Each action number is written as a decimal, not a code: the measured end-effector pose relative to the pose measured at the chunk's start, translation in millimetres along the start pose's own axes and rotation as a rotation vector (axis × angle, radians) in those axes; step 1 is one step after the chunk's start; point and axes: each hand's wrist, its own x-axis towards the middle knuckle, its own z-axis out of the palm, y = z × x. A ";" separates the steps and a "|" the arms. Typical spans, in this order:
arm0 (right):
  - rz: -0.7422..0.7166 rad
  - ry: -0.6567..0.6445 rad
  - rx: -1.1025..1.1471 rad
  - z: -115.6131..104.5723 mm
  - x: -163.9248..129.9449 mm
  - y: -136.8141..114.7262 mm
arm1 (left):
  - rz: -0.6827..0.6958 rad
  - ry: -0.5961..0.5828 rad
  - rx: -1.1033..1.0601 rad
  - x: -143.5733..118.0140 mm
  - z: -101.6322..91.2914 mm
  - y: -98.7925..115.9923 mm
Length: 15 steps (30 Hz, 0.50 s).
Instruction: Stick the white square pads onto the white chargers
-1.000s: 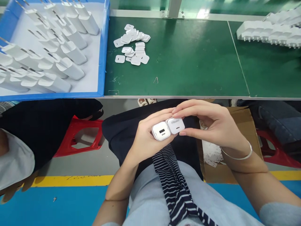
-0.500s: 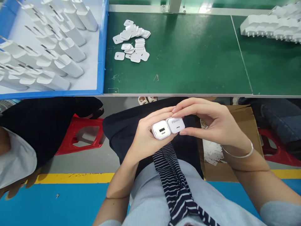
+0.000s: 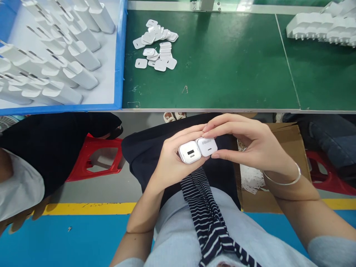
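Chargers: two small white ones sit side by side over the lap, below the counter's near edge. One charger [image 3: 190, 152] is gripped in the left hand [image 3: 171, 163], the other charger [image 3: 207, 146] pinched by the right hand [image 3: 250, 144], their sides touching.

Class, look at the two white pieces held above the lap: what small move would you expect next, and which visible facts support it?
Probably pressing the cap onto the charger body. The left hand grips the body with its port face up, the right hand pinches the cap right beside it, and their edges touch but are not yet aligned. Capless bodies wait in the blue tray; loose caps lie on the mat.
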 end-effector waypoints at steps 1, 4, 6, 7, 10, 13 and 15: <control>-0.002 0.000 -0.006 0.0 0.0 0.1 | 0.006 0.003 -0.002 0.0 0.0 -0.2; -0.001 -0.001 -0.016 -0.2 0.0 0.5 | 0.030 0.004 -0.010 -0.3 -0.2 -1.0; 0.000 -0.005 -0.010 -0.3 0.1 0.8 | 0.044 0.001 -0.015 -0.5 -0.2 -1.7; -0.002 -0.006 -0.005 -0.2 0.1 1.0 | 0.047 0.001 -0.016 -0.6 -0.1 -2.1; -0.007 -0.006 0.003 0.3 -0.7 2.4 | 0.053 0.011 -0.018 -1.0 0.5 -4.4; 0.017 -0.036 0.068 0.0 -2.7 3.6 | 0.079 0.026 -0.027 -1.3 0.9 -8.1; 0.064 -0.069 0.177 -0.6 -4.1 3.4 | 0.088 0.025 -0.030 -1.1 1.0 -10.1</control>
